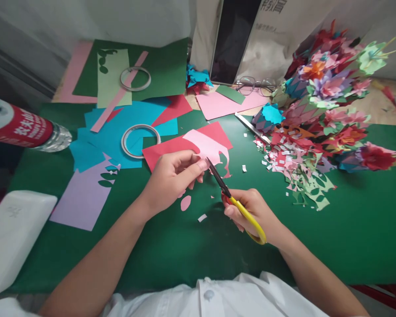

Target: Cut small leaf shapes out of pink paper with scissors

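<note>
My left hand [173,178] pinches a sheet of pink paper [207,147] just above the green table cover [366,220]. My right hand [251,213] grips yellow-handled scissors [232,200], whose dark blades point up and left to the paper's edge beside my left thumb. A small pink oval cut-out [185,203] and a pale scrap [202,217] lie on the cover below my hands. A red sheet [171,149] lies under the pink paper.
Blue sheets [95,149], a lilac sheet [82,198], two tape rings [140,140], a bottle [23,127] and a white box [13,233] lie left. Paper flowers [330,88] and cut scraps [293,163] pile up right. Glasses [255,83] and a phone [234,39] sit behind.
</note>
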Action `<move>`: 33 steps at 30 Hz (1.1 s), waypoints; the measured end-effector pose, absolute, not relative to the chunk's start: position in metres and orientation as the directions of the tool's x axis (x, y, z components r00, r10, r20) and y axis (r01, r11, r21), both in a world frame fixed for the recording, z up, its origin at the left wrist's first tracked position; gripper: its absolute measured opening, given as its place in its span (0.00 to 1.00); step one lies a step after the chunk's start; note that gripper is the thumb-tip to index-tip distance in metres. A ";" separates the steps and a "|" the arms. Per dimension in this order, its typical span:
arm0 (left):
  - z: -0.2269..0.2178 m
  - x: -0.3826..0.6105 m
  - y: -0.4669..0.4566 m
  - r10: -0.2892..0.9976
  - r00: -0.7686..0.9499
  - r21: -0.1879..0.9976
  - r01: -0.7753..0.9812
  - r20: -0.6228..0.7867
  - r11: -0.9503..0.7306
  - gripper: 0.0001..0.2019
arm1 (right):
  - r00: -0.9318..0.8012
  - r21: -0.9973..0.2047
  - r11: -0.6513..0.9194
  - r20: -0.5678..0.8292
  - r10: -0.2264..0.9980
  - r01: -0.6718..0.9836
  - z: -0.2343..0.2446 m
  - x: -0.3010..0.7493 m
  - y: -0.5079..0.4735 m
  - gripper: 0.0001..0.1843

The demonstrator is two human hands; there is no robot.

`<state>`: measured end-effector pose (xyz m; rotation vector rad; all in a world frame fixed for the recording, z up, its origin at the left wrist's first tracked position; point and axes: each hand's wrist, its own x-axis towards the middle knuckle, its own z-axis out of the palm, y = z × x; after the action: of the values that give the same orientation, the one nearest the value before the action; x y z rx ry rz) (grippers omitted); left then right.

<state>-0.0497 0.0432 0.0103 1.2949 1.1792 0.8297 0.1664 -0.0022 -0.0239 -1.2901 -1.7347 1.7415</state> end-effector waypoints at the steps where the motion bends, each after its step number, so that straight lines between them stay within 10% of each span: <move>1: 0.011 -0.049 0.043 0.951 0.248 0.977 0.148 -0.186 0.153 0.13 | -0.520 -0.925 -0.185 -0.342 0.783 0.331 -0.024 0.167 -0.002 0.27; 33: 0.009 -0.059 0.046 0.839 0.423 0.939 0.162 -0.343 0.302 0.14 | -0.624 -0.883 -0.163 -0.432 0.651 0.441 -0.010 0.187 0.013 0.39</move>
<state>-0.0591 0.0456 0.0093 1.2048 1.0678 0.5855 0.1870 0.0128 -0.0104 -1.2702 -1.9158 1.8898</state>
